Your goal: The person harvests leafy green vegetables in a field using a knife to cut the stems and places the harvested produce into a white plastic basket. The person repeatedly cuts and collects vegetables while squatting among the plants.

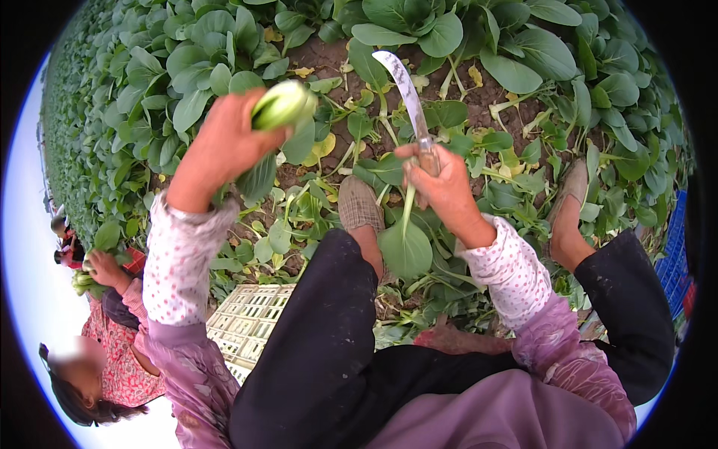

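My left hand grips a bok choy head, its pale cut base pointing up and right and its dark leaves hanging below the palm. Both are blurred. Held in my right hand is a curved harvesting knife, blade upward, with a wooden handle. A single loose bok choy leaf hangs by its stalk from the fingers of that same hand. Below the blade, trimmed leaves and stalks lie scattered over brown soil.
Rows of standing bok choy rise ahead. Behind my left leg is a cream plastic crate; a blue crate stands at far right. A co-worker at left holds bok choy. My shoes rest among leaves.
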Demonstrator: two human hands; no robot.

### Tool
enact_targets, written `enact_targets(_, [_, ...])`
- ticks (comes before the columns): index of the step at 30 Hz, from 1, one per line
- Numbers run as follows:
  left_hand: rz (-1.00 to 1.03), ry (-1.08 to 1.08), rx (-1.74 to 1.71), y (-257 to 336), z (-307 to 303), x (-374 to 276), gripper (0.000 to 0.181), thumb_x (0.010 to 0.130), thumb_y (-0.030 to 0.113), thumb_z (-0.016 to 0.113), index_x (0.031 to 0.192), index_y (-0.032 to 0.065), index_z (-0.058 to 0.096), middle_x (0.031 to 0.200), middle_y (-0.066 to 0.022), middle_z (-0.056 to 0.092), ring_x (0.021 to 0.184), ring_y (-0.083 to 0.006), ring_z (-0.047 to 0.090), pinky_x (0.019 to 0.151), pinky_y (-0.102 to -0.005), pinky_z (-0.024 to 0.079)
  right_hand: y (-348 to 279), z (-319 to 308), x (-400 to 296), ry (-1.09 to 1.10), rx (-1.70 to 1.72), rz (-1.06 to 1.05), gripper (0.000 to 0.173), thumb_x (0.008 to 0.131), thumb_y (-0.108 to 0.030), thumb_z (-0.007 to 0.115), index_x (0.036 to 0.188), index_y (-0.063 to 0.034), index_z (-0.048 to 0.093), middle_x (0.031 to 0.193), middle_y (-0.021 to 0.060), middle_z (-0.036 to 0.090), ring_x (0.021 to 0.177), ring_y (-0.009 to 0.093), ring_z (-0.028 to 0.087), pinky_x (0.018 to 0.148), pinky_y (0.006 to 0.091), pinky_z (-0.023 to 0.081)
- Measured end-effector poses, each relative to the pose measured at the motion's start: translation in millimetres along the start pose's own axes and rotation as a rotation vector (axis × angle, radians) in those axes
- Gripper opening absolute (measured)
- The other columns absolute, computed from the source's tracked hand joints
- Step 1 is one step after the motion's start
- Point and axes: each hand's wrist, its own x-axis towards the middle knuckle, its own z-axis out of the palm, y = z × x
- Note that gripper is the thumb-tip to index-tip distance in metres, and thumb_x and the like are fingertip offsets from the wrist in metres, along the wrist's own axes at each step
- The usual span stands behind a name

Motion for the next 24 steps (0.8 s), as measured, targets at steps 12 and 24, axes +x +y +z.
enact_targets(12, [-0.125, -0.137, 1.154, -89, 35, -24, 0.014, 0.064, 0.004, 0.065, 0.078, 0.0032, 0.060, 0.113, -0.0150, 0.054, 0.077, -0.0270, 0.065, 0.066, -0.0390, 0.052, 31, 68, 89, -0.133, -0.572, -0.344, 0.052, 0.088, -0.019, 0.060, 0.136, -0.0095, 0.043, 0.076, 0.0171, 0.062, 0.063, 0.027, 0.057, 0.063, 0.0366, 0.045])
enact_targets(24, [-0.189, 0.052, 0.973, -123, 26, -41, 0.031, 0.065, 0.003, 0.066, 0.095, 0.0067, 0.059, 0.112, -0.0073, 0.057, 0.083, -0.0333, 0.063, 0.073, -0.0413, 0.051, 87, 79, 132, -0.162, -0.626, -0.440, 0.036, 0.089, -0.015, 0.056, 0.124, -0.0055, 0.053, 0.087, 0.0248, 0.062, 0.078, 0.042, 0.059, 0.070, 0.0432, 0.047])
